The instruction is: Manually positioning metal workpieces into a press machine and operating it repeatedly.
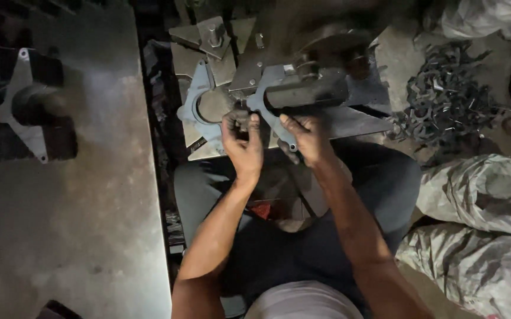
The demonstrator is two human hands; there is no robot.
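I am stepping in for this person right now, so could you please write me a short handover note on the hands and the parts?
Left hand: closed on a small dark piece, too dim to identify, beside the blue-grey bracket.
Right hand: grip at the lower edge of the bracket carrying the dark cylinder.
Parts: flat metal plates ahead, dark metal rings heaped to the right, sacks beside them, a similar bracket on the table at left.
Done: cylinder sits on its bracket.
Left: cannot tell from this view.
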